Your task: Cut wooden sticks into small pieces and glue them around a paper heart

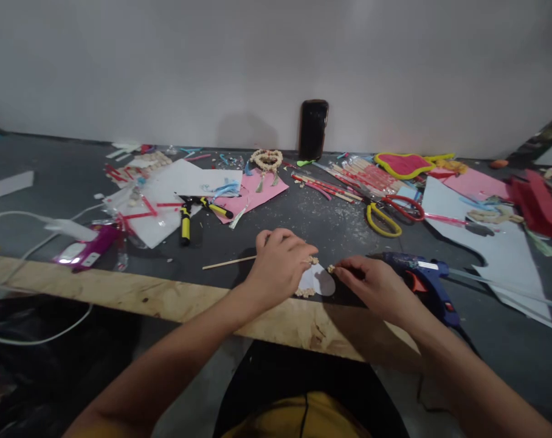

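A white heart-shaped paper piece lies near the table's front edge, with small beige pieces along parts of its rim. My left hand rests over its left side, fingers bent and pressed together; what they grip is hidden. A thin wooden stick sticks out to the left from under that hand. Just right of the heart, my right hand pinches a small beige piece between thumb and fingertips. A blue glue gun lies beside my right hand.
Red and yellow scissors lie behind my right hand. Yellow-black pliers, white paper, pink paper and a purple device are to the left. A phone leans on the wall. Red-patterned sticks lie mid-table.
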{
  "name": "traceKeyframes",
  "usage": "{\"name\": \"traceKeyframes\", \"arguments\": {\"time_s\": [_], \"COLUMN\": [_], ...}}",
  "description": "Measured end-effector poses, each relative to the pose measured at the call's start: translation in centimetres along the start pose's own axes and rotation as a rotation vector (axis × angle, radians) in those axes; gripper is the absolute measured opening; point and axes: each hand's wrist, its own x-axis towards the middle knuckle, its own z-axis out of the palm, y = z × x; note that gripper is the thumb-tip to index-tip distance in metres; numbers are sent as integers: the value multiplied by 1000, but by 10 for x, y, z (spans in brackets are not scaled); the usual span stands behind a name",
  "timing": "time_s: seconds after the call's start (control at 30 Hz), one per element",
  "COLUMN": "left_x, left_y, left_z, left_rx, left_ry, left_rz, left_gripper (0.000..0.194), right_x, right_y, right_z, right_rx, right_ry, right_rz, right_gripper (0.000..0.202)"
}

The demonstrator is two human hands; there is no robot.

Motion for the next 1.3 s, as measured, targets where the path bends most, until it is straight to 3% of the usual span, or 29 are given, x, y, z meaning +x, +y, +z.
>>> {"name": "traceKeyframes", "arguments": {"time_s": [0.1,0.17,0.33,0.73,1.03,1.3], "left_x": [14,18,16,16,16,16], "left_y": [-15,-18,-19,-20,-19,-18], "left_z": [5,11,22,22,24,26], "left_rx": [-19,-32,-75,-107,-108,-90], "left_ry": [-142,-174,-152,-143,-147,-130], "left_rz": [-9,-13,-21,-5,-14,-6], "left_gripper": [22,21,18,18,17,17], "right_x": [15,22,29,30,24,25], "right_y": [0,-1,-6,-4,1,3], "right_z": [3,5,6,10,12,18], "right_rx": [-142,-177,-241,-374,-221,-240], "right_ry": [-40,-41,-68,-57,22,11], "right_rz": [17,30,50,-2,-30,-42], "right_gripper": [23,23,25,22,14,17]}}
